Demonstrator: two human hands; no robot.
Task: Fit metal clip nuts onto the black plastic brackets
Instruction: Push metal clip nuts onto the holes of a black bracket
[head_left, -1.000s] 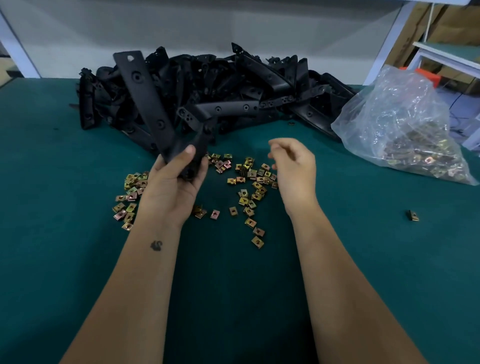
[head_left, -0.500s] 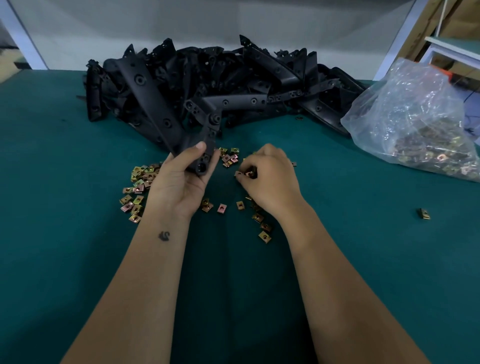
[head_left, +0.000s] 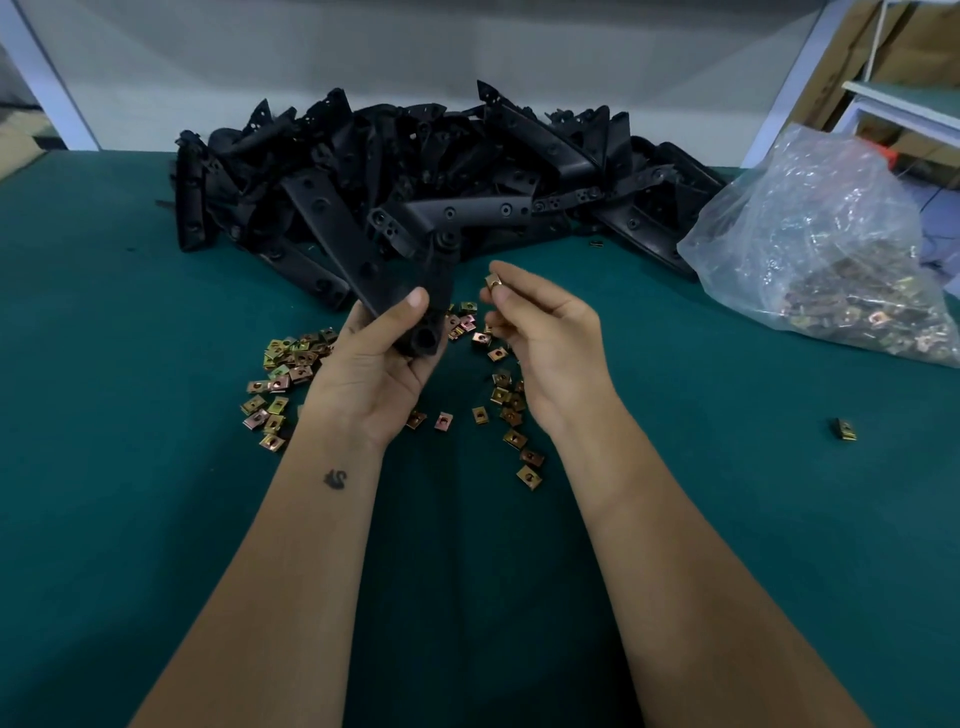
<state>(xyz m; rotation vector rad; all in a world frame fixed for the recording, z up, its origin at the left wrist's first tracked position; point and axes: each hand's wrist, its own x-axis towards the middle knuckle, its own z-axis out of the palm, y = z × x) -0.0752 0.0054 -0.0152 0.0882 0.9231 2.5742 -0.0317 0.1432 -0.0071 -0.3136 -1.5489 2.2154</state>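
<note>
Holding a bracket (head_left: 410, 291) in the left hand (head_left: 374, 374), the right hand (head_left: 550, 343) pinches a nut (head_left: 492, 281), which should next be aligned and pushed onto the bracket's edge.

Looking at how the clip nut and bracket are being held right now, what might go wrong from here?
1. The right hand pinches the clip nut only at its fingertips, so it may slip and vanish among the loose nuts on the green mat.
2. The left hand grips the black bracket near one end; its long arms could swing or catch the bracket pile behind.
</note>
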